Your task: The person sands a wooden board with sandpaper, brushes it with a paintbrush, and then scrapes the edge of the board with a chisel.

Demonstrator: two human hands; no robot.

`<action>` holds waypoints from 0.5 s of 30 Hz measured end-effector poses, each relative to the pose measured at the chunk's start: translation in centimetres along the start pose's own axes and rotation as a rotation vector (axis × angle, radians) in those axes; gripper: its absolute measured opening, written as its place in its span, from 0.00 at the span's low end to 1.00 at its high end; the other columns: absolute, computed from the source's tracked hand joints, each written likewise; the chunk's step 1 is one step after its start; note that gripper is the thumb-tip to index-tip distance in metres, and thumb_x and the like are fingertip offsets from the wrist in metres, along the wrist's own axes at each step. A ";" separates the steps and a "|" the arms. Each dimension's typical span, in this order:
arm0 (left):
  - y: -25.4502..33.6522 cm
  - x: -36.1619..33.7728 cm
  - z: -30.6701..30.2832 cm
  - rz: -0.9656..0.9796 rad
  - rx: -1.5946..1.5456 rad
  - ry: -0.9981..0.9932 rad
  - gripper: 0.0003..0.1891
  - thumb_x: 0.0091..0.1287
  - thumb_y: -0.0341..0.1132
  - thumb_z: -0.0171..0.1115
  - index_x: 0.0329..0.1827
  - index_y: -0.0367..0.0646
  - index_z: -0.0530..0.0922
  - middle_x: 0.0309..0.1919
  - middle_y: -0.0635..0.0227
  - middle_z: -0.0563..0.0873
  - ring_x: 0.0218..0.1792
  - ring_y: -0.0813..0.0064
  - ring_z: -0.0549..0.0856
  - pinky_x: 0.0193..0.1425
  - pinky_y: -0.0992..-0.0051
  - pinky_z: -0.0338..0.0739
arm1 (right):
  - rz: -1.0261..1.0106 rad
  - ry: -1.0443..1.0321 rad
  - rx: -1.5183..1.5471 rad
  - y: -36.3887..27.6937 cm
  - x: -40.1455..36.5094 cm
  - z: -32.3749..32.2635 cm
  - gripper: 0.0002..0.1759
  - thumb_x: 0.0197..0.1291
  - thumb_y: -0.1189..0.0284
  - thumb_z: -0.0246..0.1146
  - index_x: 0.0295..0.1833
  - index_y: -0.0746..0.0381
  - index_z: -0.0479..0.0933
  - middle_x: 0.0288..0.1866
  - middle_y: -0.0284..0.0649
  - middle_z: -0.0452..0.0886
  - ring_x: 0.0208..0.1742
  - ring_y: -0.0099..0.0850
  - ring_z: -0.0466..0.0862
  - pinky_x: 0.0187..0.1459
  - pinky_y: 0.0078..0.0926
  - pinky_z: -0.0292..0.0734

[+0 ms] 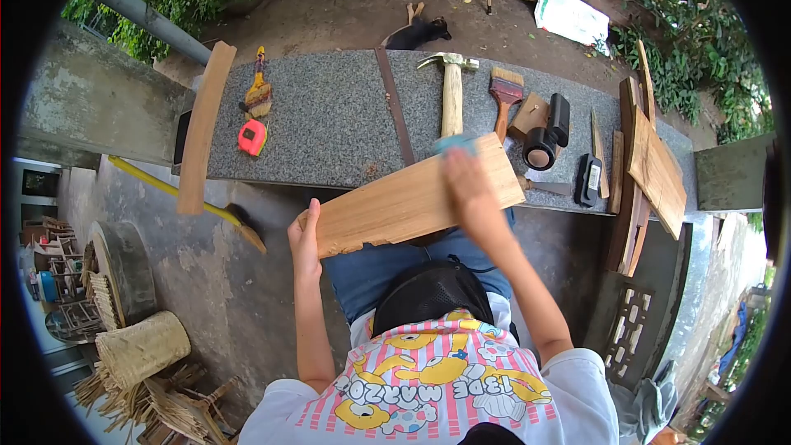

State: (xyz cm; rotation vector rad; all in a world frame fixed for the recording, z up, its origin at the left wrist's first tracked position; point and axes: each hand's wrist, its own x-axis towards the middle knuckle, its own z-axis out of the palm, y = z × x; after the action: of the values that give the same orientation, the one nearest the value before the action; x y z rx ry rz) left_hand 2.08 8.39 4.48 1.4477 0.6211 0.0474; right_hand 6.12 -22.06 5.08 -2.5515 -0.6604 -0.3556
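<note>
A light wooden board (pixel 379 208) with a ragged lower edge lies tilted across my lap, its far right part at the edge of the stone bench. My left hand (pixel 306 239) grips the board's left end, thumb up. My right hand (pixel 471 189) is on the right part of the board, blurred by motion, holding a bluish pad (pixel 456 145) against the wood. The hammer (pixel 452 99) lies just beyond, its handle end close to the pad.
On the granite bench (pixel 321 107) lie a brush (pixel 259 92), a pink tape measure (pixel 252 138), a wide brush (pixel 505 92), a black tool (pixel 548 136) and a metal strip (pixel 395 107). Wood planks (pixel 657 171) stand at the right, another (pixel 204 128) at left. A dog (pixel 418 34) lies beyond.
</note>
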 end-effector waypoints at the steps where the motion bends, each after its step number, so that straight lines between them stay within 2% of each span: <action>1: -0.1 -0.2 -0.1 -0.002 -0.002 0.003 0.19 0.68 0.52 0.66 0.32 0.43 0.80 0.28 0.79 0.79 0.30 0.88 0.75 0.37 0.83 0.70 | 0.122 0.089 -0.091 1.2 0.1 -0.2 0.40 0.45 0.90 0.56 0.70 0.74 0.63 0.73 0.58 0.66 0.76 0.50 0.63 0.78 0.47 0.51; 4: -0.2 -0.3 0.3 0.002 -0.011 0.032 0.19 0.68 0.51 0.66 0.30 0.44 0.80 0.27 0.79 0.78 0.30 0.89 0.75 0.36 0.83 0.70 | 0.148 0.071 -0.171 1.0 -0.1 0.1 0.40 0.47 0.90 0.54 0.72 0.74 0.61 0.72 0.60 0.65 0.76 0.51 0.62 0.78 0.46 0.51; 7: -0.3 -0.2 0.5 -0.026 -0.022 0.040 0.19 0.68 0.51 0.66 0.31 0.43 0.80 0.27 0.80 0.78 0.30 0.89 0.74 0.36 0.83 0.69 | -0.160 -0.092 0.109 -3.1 -0.5 1.2 0.35 0.51 0.88 0.51 0.69 0.74 0.65 0.73 0.58 0.65 0.76 0.49 0.63 0.78 0.45 0.50; 8: -0.2 -0.3 0.5 -0.030 -0.022 0.042 0.19 0.68 0.51 0.66 0.31 0.43 0.80 0.27 0.80 0.78 0.30 0.89 0.74 0.36 0.83 0.69 | -0.158 -0.091 0.110 -3.1 -0.4 0.8 0.35 0.51 0.88 0.51 0.69 0.74 0.65 0.73 0.58 0.65 0.76 0.49 0.63 0.78 0.45 0.50; 10: -0.1 -0.3 0.2 -0.032 -0.021 0.053 0.19 0.68 0.51 0.66 0.31 0.43 0.80 0.28 0.80 0.78 0.31 0.89 0.74 0.37 0.83 0.69 | -0.092 -0.103 0.081 -2.3 0.2 -0.3 0.33 0.52 0.87 0.51 0.68 0.74 0.66 0.73 0.56 0.66 0.76 0.48 0.63 0.78 0.45 0.50; 13: -0.2 -0.3 0.1 -0.010 -0.012 0.039 0.19 0.68 0.51 0.66 0.31 0.43 0.80 0.28 0.79 0.78 0.32 0.89 0.75 0.38 0.83 0.69 | 0.240 0.054 -0.172 1.9 0.3 -0.7 0.36 0.47 0.90 0.53 0.69 0.75 0.65 0.73 0.58 0.65 0.77 0.50 0.62 0.78 0.46 0.50; 15: -0.2 -0.1 0.3 -0.003 -0.028 0.023 0.19 0.68 0.51 0.66 0.32 0.43 0.80 0.28 0.79 0.78 0.32 0.89 0.75 0.38 0.82 0.70 | 0.218 0.051 -0.145 1.5 0.4 -0.2 0.37 0.47 0.91 0.52 0.69 0.75 0.64 0.73 0.59 0.64 0.77 0.50 0.61 0.78 0.47 0.50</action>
State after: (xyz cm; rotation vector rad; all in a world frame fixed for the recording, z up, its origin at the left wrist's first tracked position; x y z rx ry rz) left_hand 2.04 8.06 4.31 1.4210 0.6396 0.0704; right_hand 7.16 -23.14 4.81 -2.7092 -0.3443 -0.4042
